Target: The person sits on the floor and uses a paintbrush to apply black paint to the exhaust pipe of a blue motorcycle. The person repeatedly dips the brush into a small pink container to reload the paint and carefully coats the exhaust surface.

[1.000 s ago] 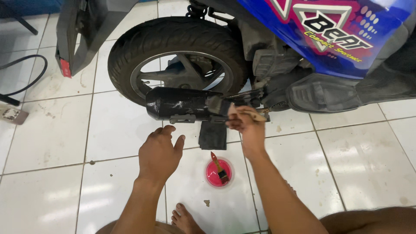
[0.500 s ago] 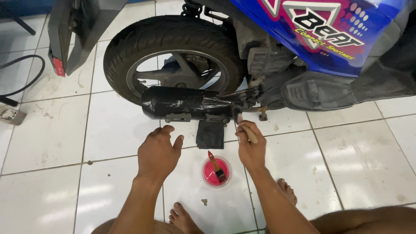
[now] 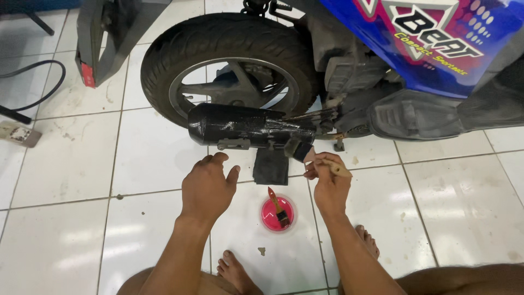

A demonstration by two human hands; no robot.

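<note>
Under the scooter's rear wheel [image 3: 229, 71], my right hand [image 3: 327, 183] has come back up toward the black exhaust [image 3: 245, 127]; half a second ago it hung lower and empty-looking. Now its fingers are pinched on a wooden brush [image 3: 314, 158], bristles touching the exhaust's right end. My left hand [image 3: 206, 188] has barely shifted: it hovers loose over the tile, fingers lightly curled and apart, holding nothing, just below the exhaust. A pink dish [image 3: 278, 213] with a second brush lies between my wrists. Open tile spreads left of my left hand; the black stand block [image 3: 271, 165] crowds the gap between my hands.
</note>
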